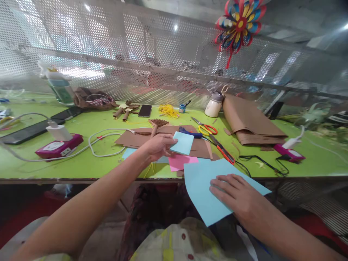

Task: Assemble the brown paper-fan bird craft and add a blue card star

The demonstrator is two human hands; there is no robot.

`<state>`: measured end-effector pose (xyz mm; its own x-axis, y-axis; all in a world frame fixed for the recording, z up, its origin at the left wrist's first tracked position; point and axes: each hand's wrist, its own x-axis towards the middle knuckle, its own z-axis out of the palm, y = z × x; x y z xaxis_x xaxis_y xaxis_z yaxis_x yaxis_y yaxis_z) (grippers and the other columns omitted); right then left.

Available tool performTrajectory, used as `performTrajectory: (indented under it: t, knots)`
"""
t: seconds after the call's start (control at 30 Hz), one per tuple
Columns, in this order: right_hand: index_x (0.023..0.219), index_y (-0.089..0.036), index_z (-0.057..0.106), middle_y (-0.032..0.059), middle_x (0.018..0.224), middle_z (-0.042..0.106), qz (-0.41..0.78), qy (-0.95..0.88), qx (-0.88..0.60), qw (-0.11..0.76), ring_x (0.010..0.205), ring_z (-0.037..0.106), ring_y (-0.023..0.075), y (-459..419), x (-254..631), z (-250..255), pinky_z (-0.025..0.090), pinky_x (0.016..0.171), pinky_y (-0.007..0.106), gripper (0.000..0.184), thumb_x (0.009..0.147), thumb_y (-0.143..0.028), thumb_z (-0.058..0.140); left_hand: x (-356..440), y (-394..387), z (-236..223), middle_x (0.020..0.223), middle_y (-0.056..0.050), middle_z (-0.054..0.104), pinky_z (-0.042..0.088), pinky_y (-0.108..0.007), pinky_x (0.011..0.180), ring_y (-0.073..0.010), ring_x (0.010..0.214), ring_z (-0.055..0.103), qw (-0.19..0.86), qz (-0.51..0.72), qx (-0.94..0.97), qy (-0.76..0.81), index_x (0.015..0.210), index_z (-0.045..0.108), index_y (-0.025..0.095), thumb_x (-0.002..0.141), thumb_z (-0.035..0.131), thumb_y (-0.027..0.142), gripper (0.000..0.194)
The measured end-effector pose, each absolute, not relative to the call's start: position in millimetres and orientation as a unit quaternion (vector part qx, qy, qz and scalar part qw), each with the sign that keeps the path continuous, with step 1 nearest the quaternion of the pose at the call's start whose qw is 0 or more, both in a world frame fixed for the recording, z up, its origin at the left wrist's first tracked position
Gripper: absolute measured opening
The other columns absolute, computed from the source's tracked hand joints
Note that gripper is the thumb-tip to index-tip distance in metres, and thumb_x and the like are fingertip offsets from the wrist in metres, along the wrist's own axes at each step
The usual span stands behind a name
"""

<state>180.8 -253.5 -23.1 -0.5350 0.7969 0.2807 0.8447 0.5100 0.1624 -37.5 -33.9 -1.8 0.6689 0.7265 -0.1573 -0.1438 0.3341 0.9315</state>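
Left hand point(160, 146) pinching the small blue piece point(182, 143) above the brown paper, right hand point(231, 192) spread on the large blue sheet point(212, 181) overhanging the surface point(67, 168), and a careless pull could crease or drop that sheet

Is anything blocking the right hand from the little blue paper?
Nothing visible stands up in the way. Between the right hand and the little blue paper I see only flat paper: the big blue sheet and the pink paper.
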Motion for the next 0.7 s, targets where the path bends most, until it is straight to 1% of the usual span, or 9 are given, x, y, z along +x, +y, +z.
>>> performTrajectory:
  t: [0.13, 0.2, 0.27, 0.33, 0.4, 0.5, 0.57, 0.7]
  knots:
    - [0.119, -0.011, 0.055, 0.0137, 0.115, 0.061, -0.118, -0.857, -0.487, 0.125, 0.105, 0.053, 0.0247, -252.2, 192.5, -23.3, 0.045, 0.088, 0.046, 0.055, 0.07, 0.007, 0.035, -50.5, -52.0, 3.1, 0.066, 0.002, 0.052, 0.055, -0.042, 0.071, -0.0106, 0.064, 0.054, 0.763, 0.338, 0.476, 0.279, 0.069, 0.054, 0.013, 0.065, 0.074, 0.018, 0.021]
    - [0.119, -0.011, 0.055, 0.0139, 0.115, 0.061, -0.111, -0.861, -0.477, 0.14, 0.104, 0.054, 0.0241, -247.8, 190.0, -24.7, 0.046, 0.088, 0.045, 0.056, 0.07, 0.006, 0.036, -54.5, -59.1, 1.5, 0.066, 0.002, 0.052, 0.056, -0.041, 0.07, -0.0104, 0.063, 0.054, 0.764, 0.341, 0.471, 0.28, 0.069, 0.053, 0.013, 0.066, 0.074, 0.019, 0.022]
    - [0.118, -0.013, 0.056, 0.0135, 0.114, 0.062, -0.105, -0.87, -0.458, 0.148, 0.103, 0.054, 0.0233, -241.8, 181.9, -26.5, 0.046, 0.087, 0.044, 0.054, 0.071, 0.005, 0.038, -52.3, -63.0, -2.0, 0.063, 0.002, 0.052, 0.056, -0.038, 0.065, -0.0099, 0.059, 0.053, 0.764, 0.338, 0.466, 0.29, 0.066, 0.051, 0.013, 0.066, 0.074, 0.021, 0.024]
    - [0.115, -0.014, 0.057, 0.0127, 0.113, 0.062, -0.095, -0.877, -0.448, 0.145, 0.101, 0.055, 0.0228, -236.9, 172.2, -26.9, 0.047, 0.086, 0.043, 0.051, 0.071, 0.004, 0.04, -44.2, -63.3, -5.4, 0.059, 0.002, 0.051, 0.055, -0.034, 0.058, -0.0094, 0.054, 0.051, 0.767, 0.341, 0.455, 0.296, 0.063, 0.049, 0.013, 0.065, 0.073, 0.02, 0.025]
    - [0.114, -0.015, 0.058, 0.0113, 0.112, 0.062, -0.077, -0.877, -0.454, 0.133, 0.102, 0.054, 0.0227, -235.4, 166.3, -24.0, 0.047, 0.085, 0.042, 0.05, 0.071, 0.004, 0.041, -33.2, -60.9, -7.2, 0.057, 0.003, 0.051, 0.055, -0.035, 0.059, -0.0103, 0.053, 0.052, 0.77, 0.349, 0.437, 0.308, 0.067, 0.052, 0.014, 0.064, 0.072, 0.018, 0.021]
    - [0.117, -0.017, 0.056, 0.0097, 0.112, 0.063, -0.039, -0.873, -0.472, 0.118, 0.101, 0.054, 0.022, -240.8, 170.3, -13.4, 0.048, 0.085, 0.041, 0.05, 0.073, 0.003, 0.042, -18.6, -55.6, -8.7, 0.058, 0.001, 0.054, 0.055, -0.037, 0.063, -0.0145, 0.059, 0.058, 0.758, 0.378, 0.419, 0.327, 0.071, 0.055, 0.014, 0.063, 0.072, 0.016, 0.019]
    - [0.119, -0.017, 0.055, 0.0094, 0.112, 0.063, -0.022, -0.868, -0.483, 0.112, 0.1, 0.055, 0.0211, -247.8, 179.2, -3.4, 0.048, 0.086, 0.04, 0.05, 0.075, 0.001, 0.042, -11.6, -52.5, -10.9, 0.06, 0.0, 0.057, 0.054, -0.036, 0.065, -0.0161, 0.062, 0.06, 0.754, 0.389, 0.416, 0.329, 0.07, 0.055, 0.014, 0.062, 0.072, 0.016, 0.018]
    - [0.12, -0.02, 0.055, 0.0068, 0.111, 0.064, -0.027, -0.865, -0.49, 0.104, 0.099, 0.058, 0.0192, -259.7, 193.4, 15.6, 0.049, 0.086, 0.036, 0.052, 0.074, 0.002, 0.041, 0.1, -49.7, -20.7, 0.063, -0.001, 0.057, 0.051, -0.031, 0.061, -0.0156, 0.063, 0.059, 0.737, 0.423, 0.415, 0.323, 0.068, 0.053, 0.015, 0.061, 0.071, 0.019, 0.02]
